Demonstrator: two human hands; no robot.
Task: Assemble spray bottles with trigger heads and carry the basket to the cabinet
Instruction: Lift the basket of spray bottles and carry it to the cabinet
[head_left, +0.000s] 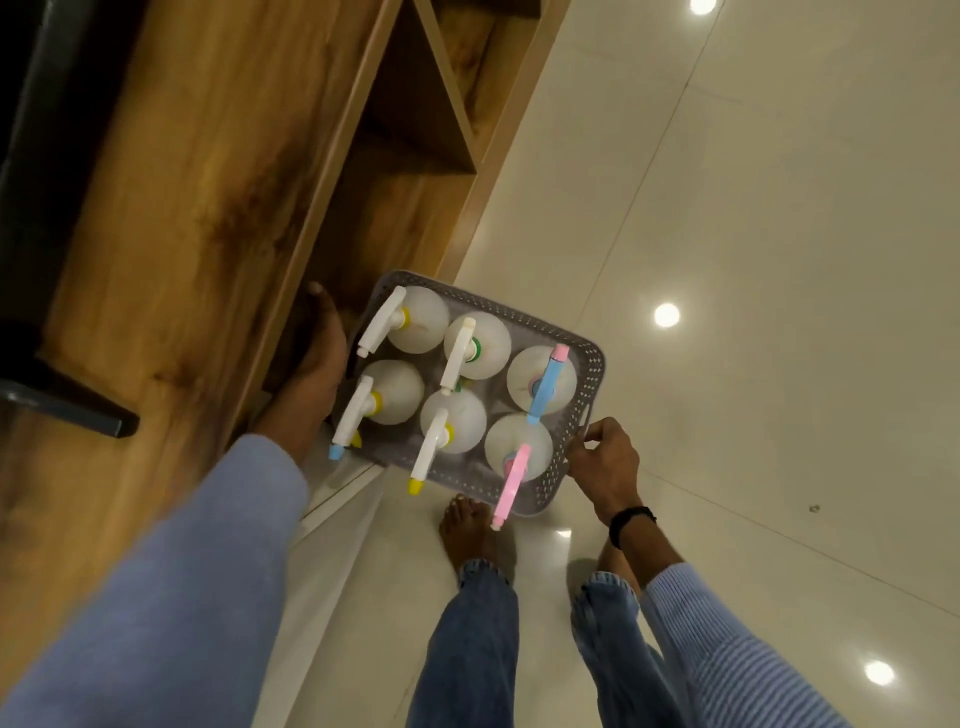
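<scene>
A grey perforated basket (587, 364) hangs above the floor, right beside the low wooden cabinet (197, 218). In it stand several white spray bottles (415, 319), each with a trigger head: white ones, a blue one (545, 384) and a pink one (511, 480). My left hand (317, 374) grips the basket's left end, partly inside the cabinet's open shelf. My right hand (605, 465) holds the handle at the right end.
The cabinet has open compartments (415, 135) with a slanted divider. A dark object (67, 405) sits on its top at the left. Glossy cream floor tiles (753, 260) stretch to the right. My bare feet (470, 530) stand just below the basket.
</scene>
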